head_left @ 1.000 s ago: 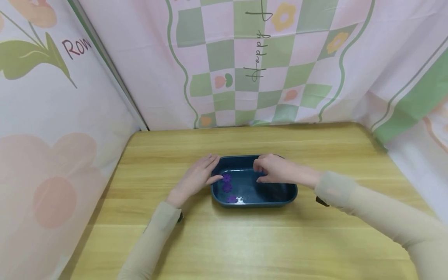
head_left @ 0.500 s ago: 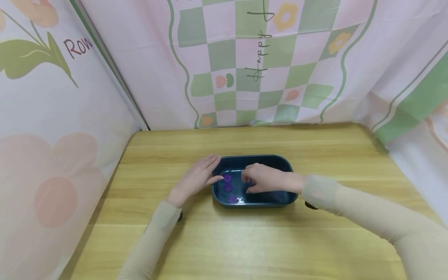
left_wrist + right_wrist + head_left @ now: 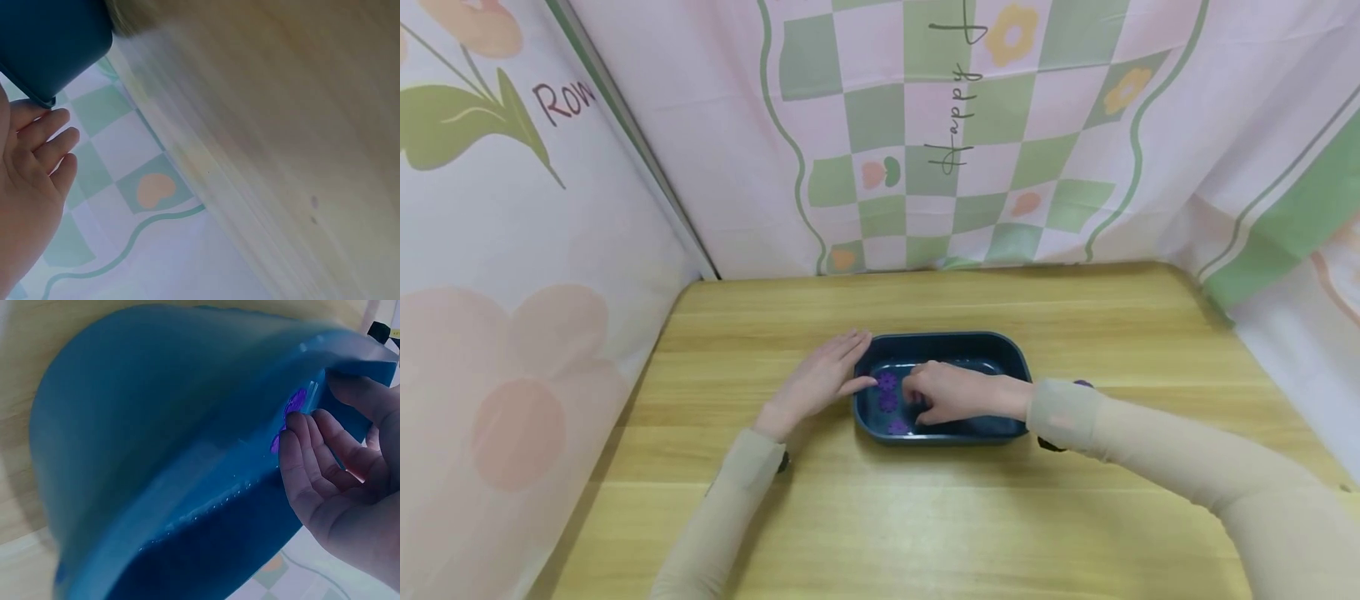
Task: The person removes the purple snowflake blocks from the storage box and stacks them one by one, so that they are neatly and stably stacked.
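A dark blue oblong basin [image 3: 943,438] stands on the table, its inside shiny, with a row of small bubbles along the wall in the right wrist view. Several purple flower-shaped pieces [image 3: 887,382] lie in its left end. My left hand [image 3: 816,379] rests at the left rim with straight fingers, its fingertips right at the rim in the left wrist view. Reaching into the basin, my right hand [image 3: 955,392] has bent fingers and a thumb held apart from them. Its fingertips are close to the purple pieces [image 3: 296,400] in the right wrist view.
The wooden table [image 3: 910,517] extends around the basin. A small purple thing [image 3: 1082,383] shows behind the right sleeve. Printed curtains [image 3: 737,167] hang along the back and both sides.
My right hand has moved left and slightly nearer inside the basin, toward the purple pieces. The small purple thing behind the right sleeve has come into view. My left hand stays in place.
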`<state>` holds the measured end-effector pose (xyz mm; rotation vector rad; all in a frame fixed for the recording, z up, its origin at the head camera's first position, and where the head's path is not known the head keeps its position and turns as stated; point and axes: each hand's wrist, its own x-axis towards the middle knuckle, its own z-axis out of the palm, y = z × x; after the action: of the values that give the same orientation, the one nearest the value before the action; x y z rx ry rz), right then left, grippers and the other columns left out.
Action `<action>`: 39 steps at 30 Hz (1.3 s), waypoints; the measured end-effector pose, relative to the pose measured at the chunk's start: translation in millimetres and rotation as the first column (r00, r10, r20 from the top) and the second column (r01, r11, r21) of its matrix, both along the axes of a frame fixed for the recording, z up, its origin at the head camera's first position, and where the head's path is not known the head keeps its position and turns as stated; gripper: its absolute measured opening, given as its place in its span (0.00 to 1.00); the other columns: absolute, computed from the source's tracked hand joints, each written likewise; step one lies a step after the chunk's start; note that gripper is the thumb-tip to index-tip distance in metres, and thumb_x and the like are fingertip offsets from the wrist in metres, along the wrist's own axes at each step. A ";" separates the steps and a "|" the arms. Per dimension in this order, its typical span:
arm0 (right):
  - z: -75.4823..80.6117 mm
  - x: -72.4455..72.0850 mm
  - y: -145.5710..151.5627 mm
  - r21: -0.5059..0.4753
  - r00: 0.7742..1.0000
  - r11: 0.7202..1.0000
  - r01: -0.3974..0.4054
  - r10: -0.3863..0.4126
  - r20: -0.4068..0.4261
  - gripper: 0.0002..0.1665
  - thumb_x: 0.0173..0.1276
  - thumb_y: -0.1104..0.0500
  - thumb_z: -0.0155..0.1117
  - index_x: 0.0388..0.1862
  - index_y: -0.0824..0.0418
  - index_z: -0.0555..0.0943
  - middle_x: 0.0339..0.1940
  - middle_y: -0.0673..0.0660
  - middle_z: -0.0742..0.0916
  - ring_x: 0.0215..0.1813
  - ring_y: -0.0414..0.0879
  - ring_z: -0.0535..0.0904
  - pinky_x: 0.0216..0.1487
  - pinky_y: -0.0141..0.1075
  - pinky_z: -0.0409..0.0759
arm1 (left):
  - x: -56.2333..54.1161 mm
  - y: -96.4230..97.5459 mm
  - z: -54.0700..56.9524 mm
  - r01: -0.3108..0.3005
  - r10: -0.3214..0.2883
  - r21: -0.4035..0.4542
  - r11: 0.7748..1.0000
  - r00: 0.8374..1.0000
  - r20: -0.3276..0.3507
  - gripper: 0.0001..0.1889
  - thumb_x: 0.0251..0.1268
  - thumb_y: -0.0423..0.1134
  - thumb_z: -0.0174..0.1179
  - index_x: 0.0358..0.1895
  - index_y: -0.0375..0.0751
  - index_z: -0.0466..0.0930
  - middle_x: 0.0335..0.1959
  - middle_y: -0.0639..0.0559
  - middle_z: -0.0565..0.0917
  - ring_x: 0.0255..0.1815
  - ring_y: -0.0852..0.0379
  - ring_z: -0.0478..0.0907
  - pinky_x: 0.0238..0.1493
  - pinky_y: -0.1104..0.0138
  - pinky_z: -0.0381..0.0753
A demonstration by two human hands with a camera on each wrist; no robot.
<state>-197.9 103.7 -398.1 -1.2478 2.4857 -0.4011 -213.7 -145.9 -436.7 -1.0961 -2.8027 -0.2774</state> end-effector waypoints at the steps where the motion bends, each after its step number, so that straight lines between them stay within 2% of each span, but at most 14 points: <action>1: -0.4 0.4 -1.1 0.001 1.000 1.000 -0.003 0.003 -0.002 0.13 0.62 0.58 0.74 0.43 0.61 0.84 0.38 0.54 0.87 0.34 0.36 0.78 0.37 0.26 0.82 | 0.0 -0.2 -0.1 0.002 -0.002 -0.001 1.000 1.000 -0.006 0.38 0.73 0.58 0.51 0.76 0.36 0.59 0.76 0.41 0.66 0.77 0.45 0.63 0.78 0.53 0.65; 8: -4.8 1.3 -7.6 0.017 0.999 0.999 -0.037 0.037 -0.006 0.12 0.61 0.60 0.73 0.43 0.60 0.84 0.38 0.54 0.87 0.36 0.38 0.79 0.39 0.28 0.83 | -0.1 -1.9 -0.8 0.019 -0.019 0.000 1.000 0.999 -0.037 0.38 0.73 0.58 0.52 0.75 0.35 0.60 0.75 0.40 0.66 0.77 0.45 0.64 0.78 0.53 0.65; 14: -7.7 0.1 -12.6 0.021 0.999 0.999 -0.040 0.040 0.004 0.12 0.62 0.60 0.72 0.44 0.59 0.83 0.39 0.54 0.87 0.35 0.37 0.79 0.39 0.26 0.83 | -0.8 -4.6 0.1 0.032 -0.032 -0.004 0.999 0.997 -0.065 0.38 0.74 0.60 0.48 0.75 0.34 0.60 0.75 0.39 0.67 0.76 0.44 0.65 0.78 0.52 0.66; 17: -8.4 -0.3 -14.3 0.007 0.999 0.999 -0.047 0.047 0.009 0.13 0.61 0.61 0.73 0.44 0.60 0.83 0.39 0.56 0.87 0.34 0.37 0.78 0.37 0.26 0.83 | -1.4 -5.2 0.9 0.019 -0.019 -0.012 1.000 0.998 -0.054 0.38 0.74 0.59 0.49 0.75 0.35 0.60 0.76 0.40 0.66 0.77 0.43 0.63 0.78 0.51 0.65; 24: -9.6 1.4 -18.1 0.016 0.999 0.999 -0.047 0.047 0.004 0.14 0.60 0.61 0.74 0.44 0.60 0.83 0.39 0.55 0.87 0.36 0.38 0.79 0.38 0.27 0.83 | -1.7 -5.1 2.0 -0.014 0.013 -0.076 0.997 1.000 -0.025 0.38 0.74 0.59 0.50 0.77 0.38 0.57 0.78 0.43 0.62 0.80 0.46 0.58 0.82 0.54 0.57; 33: -12.2 5.1 -21.2 0.038 0.998 0.998 -0.057 0.058 -0.002 0.16 0.60 0.63 0.74 0.47 0.61 0.82 0.43 0.56 0.86 0.41 0.41 0.81 0.44 0.30 0.86 | -3.2 -4.7 0.2 -0.002 -0.002 -0.088 0.996 0.999 -0.043 0.38 0.74 0.60 0.49 0.77 0.39 0.57 0.78 0.43 0.62 0.80 0.47 0.58 0.81 0.54 0.59; 39: -14.2 7.0 -22.9 0.032 0.998 0.997 -0.068 0.069 -0.015 0.16 0.60 0.63 0.74 0.47 0.62 0.83 0.43 0.57 0.87 0.42 0.43 0.83 0.45 0.30 0.86 | -2.9 -4.6 -0.2 -0.004 0.001 -0.087 0.996 0.999 -0.033 0.38 0.75 0.60 0.49 0.77 0.38 0.57 0.78 0.43 0.62 0.80 0.46 0.58 0.81 0.53 0.60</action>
<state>-190.9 80.7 -412.4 -1.3248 2.4449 -0.3342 -216.6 -150.5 -436.9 -1.1036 -2.8113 -0.1372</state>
